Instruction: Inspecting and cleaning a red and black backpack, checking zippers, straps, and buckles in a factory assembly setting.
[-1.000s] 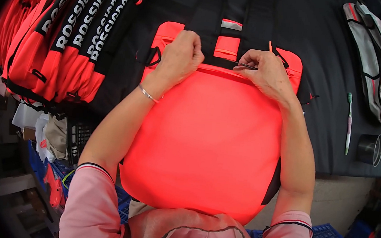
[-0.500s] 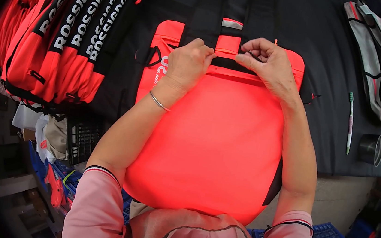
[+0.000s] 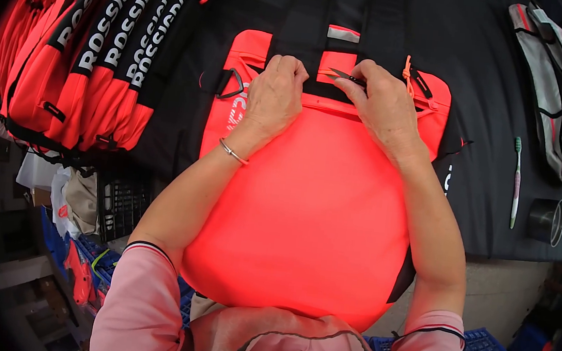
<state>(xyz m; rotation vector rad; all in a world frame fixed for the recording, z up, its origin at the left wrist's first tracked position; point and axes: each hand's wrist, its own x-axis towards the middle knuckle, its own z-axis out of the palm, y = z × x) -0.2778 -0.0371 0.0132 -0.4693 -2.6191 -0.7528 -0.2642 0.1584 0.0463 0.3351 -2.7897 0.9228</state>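
Observation:
A bright red-orange backpack (image 3: 305, 205) with black parts lies flat in front of me, its lower end close to my body. My left hand (image 3: 275, 91) is closed at the bag's upper left, pinching the edge beside the black band. In my right hand (image 3: 387, 108) is a pair of small dark thread snips (image 3: 348, 78), the thin blades pointing left over the red tab (image 3: 338, 63) at the middle of the top. The fingertips of my left hand are partly hidden. An orange zipper cord (image 3: 408, 72) stands just beyond my right hand.
Several red and black bags (image 3: 93, 73) stand stacked at the left. Toward the right lie a toothbrush (image 3: 516, 181), a metal cup (image 3: 546, 221) and grey bags (image 3: 553, 94) on the black-covered table (image 3: 474, 223). Below the table are a black crate (image 3: 123, 207) and a blue basket (image 3: 482, 349).
My right hand has moved slightly left, bringing the snips' blades into view over the red tab. The orange cord has come uncovered. My left hand has shifted a little left.

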